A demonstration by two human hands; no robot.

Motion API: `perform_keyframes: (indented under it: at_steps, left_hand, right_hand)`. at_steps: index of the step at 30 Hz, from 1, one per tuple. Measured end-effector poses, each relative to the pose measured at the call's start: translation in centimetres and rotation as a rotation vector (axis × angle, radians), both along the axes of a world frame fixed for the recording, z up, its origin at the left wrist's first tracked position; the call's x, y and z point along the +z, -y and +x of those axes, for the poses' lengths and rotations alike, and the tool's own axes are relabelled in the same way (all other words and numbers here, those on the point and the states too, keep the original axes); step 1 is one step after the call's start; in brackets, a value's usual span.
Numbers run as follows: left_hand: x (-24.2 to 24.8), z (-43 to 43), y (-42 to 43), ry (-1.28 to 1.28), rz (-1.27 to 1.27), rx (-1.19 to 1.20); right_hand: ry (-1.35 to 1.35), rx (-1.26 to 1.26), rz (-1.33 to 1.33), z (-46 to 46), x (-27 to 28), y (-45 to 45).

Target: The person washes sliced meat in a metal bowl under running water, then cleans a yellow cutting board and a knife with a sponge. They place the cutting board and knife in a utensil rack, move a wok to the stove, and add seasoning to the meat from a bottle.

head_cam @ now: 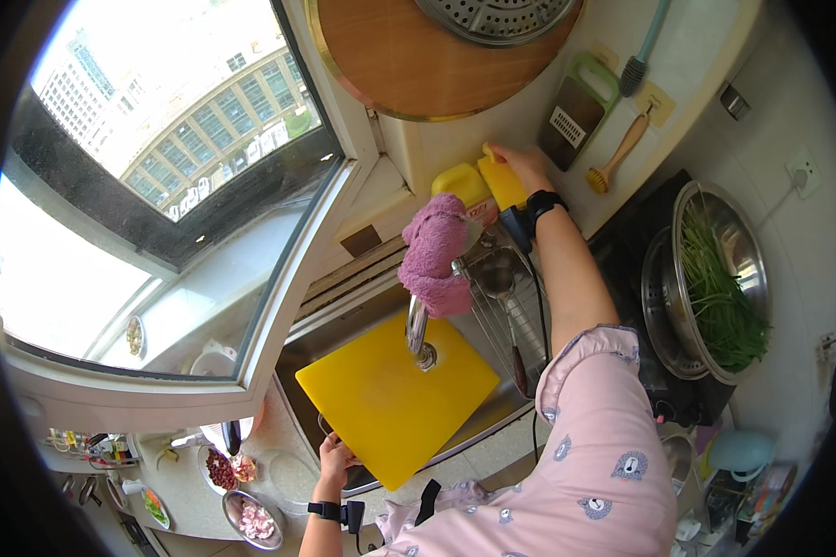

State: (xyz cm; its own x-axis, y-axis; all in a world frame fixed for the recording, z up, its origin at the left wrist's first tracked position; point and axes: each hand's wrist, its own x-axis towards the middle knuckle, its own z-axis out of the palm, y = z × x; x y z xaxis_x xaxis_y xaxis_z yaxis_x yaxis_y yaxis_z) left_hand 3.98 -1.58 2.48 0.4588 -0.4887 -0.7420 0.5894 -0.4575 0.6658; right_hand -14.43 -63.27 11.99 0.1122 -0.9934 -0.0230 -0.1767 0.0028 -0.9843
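Observation:
My left hand (338,459) grips the edge of a yellow cutting board (390,411) tilted over the stainless steel sink (299,383). Above the board hangs a chrome faucet (416,327) with a purple towel (437,254) wrapped around its neck. I cannot see any water running from it. Beyond the sink, my right hand (526,167) holds a flat yellow cloth (503,182), perhaps a sponge cloth. Right beside it stands a yellow plastic bottle (460,184) bearing a label. A ladle (508,313) lies on the wire rack (481,292) at the sink's right side.
An open window sash (299,257) juts in at left. Bowls of raw meat (256,519) and red beans (219,470) stand on the left counter. A metal bowl of green vegetables (721,292) sits on the stove at right. A grater (578,111) and a brush (620,150) hang on the wall.

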Motion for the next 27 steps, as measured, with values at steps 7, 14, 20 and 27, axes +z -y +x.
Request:
perform_keyframes:
  at_steps: [7,14,20,27]
  left_hand:
    - [0.0,0.1,0.0,-0.009,-0.019,-0.003]
    - [0.1,-0.1,0.1,0.017,-0.006,0.011]
    - [-0.9,0.3,-0.4,0.038,0.004,-0.009]
    - [-1.3,0.9,-0.7,0.035,0.013,0.019]
  right_hand:
    - [-0.195,-0.13,-0.012,0.4,-1.5,-0.2]
    - [0.066,-0.269,0.049,-1.3,-1.5,-5.6]
    - [0.079,0.113,0.182,-5.3,-4.9,-20.9]
    - [0.101,0.247,0.747,-3.6,-18.8,-36.5]
